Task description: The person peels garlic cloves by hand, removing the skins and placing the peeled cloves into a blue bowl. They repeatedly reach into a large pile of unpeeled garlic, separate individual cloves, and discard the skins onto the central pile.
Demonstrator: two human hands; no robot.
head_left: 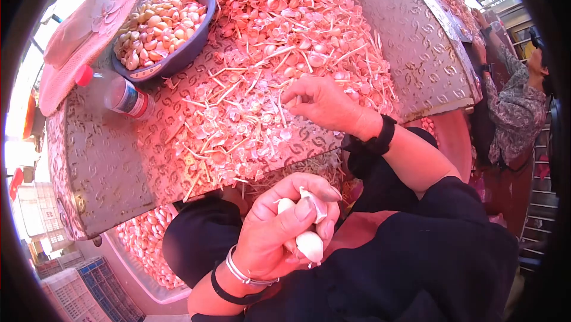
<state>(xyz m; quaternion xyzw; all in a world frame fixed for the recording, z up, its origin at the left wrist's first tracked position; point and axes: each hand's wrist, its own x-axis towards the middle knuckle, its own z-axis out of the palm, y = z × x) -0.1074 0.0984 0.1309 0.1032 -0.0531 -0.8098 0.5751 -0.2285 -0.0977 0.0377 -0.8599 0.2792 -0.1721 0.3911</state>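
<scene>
In the lower middle, my left hand [270,227] is closed round several garlic cloves [310,246], with a thin-skinned one between thumb and fingers. My right hand [324,103] reaches over the table, its thumb and fingertips pinched together; something pale may be between them, too small to make out. Below and around it lie garlic skins and dry stalks [238,126], and just beyond rises a heap of garlic [297,7] mixed with stalks. A blue bowl [199,45] full of loose cloves stands at the far left.
The patterned metal table [104,173] has a straw hat [89,30] and a plastic bottle [128,99] at its left side. A tub of cloves [148,244] sits below left, near plastic crates [89,292]. Another person [517,108] is at the right.
</scene>
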